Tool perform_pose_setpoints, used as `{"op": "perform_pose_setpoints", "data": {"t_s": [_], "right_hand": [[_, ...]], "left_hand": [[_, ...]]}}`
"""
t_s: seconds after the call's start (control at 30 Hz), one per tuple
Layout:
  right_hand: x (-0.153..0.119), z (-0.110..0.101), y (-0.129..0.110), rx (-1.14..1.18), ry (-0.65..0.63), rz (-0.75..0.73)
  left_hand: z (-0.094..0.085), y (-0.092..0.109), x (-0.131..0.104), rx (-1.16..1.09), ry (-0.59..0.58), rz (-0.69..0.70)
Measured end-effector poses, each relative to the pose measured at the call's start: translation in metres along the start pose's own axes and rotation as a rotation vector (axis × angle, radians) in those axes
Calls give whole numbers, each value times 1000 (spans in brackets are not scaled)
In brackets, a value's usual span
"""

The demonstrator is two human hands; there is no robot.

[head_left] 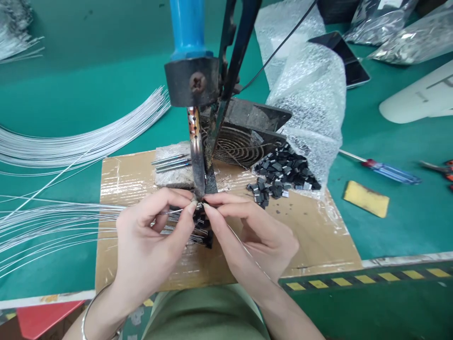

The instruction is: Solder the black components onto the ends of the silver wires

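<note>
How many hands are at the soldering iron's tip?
2: the left hand just left of the tip of the soldering iron, the right hand just right of it. No other hand shows.

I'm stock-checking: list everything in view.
Soldering iron: one, blue-handled, top centre
Stand: one, black, beside iron
Fan: one, black, behind iron
Wires: many, white, left
Metal rods: several, silvery, centre
Small connectors: many, black, by fan
Bubble wrap: uncounted, clear, upper right
Tablet: one, black, upper right
Plastic bags: two, clear, top right
Cylindrical container: one, white, right
Screwdriver: one, blue-handled, right
Sponge: one, yellow, right
Tool: one, orange, right edge
Cardboard: one, brown, centre
Table: one, green, throughout
Thin wire: one, silvery, lower centre
Left hand: one, bare, below iron
Right hand: one, bare, below iron
</note>
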State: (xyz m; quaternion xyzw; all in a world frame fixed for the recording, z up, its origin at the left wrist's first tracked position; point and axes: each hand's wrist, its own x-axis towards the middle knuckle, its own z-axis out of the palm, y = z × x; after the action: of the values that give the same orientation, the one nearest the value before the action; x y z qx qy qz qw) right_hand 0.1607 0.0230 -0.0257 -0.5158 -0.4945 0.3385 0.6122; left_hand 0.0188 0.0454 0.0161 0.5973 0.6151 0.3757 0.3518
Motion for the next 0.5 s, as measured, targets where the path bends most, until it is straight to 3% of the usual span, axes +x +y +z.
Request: {"op": "perform_pose_setpoints", "data": {"t_s": [0.2,0.5], "right_hand": [[-1,0,1,2,4,-27],[-4,-1,1,50,-12,57]], "left_hand": [[-1,-2,-1,18,-7,12],[-1,-3,1,32,-18,1]]}}
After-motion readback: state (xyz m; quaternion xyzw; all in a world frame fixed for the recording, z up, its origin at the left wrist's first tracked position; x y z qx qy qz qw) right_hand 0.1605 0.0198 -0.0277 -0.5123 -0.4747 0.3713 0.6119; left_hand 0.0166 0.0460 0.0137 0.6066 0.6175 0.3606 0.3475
